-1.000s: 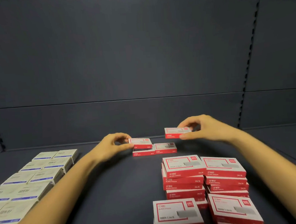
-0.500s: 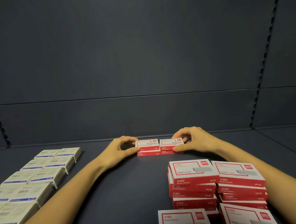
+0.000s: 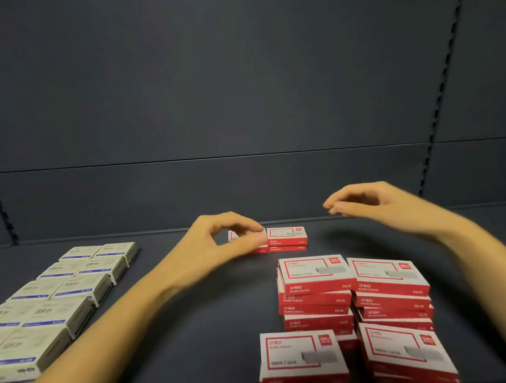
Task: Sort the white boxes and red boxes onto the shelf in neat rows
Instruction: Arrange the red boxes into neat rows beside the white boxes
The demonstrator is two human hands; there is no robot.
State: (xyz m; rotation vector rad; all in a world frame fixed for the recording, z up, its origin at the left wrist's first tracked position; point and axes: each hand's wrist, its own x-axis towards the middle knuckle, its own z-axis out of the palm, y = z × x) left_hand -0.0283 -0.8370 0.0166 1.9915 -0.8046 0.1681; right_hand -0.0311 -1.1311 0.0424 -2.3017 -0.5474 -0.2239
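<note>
Two short stacks of red boxes stand side by side at the back of the dark shelf (image 3: pixel 212 327). The right stack (image 3: pixel 287 237) is in full view. My left hand (image 3: pixel 219 246) covers most of the left stack (image 3: pixel 232 235), with thumb and forefinger pinched on its top red box. Held above and to the right of both stacks, my right hand (image 3: pixel 374 206) has loosely curled fingers and holds nothing. White boxes (image 3: pixel 71 288) lie in two neat rows along the left side.
Loose piles of red boxes sit in front right: two taller piles (image 3: pixel 313 276) (image 3: pixel 389 277) and two nearer ones (image 3: pixel 298 351) (image 3: pixel 403 351). The shelf's dark back panel (image 3: pixel 241 118) rises just behind the stacks, with slotted uprights (image 3: pixel 444 90) at the sides.
My right hand set its red box on the right stack, let go and rose up and to the right. My left hand set its box on the left stack and stays on it.
</note>
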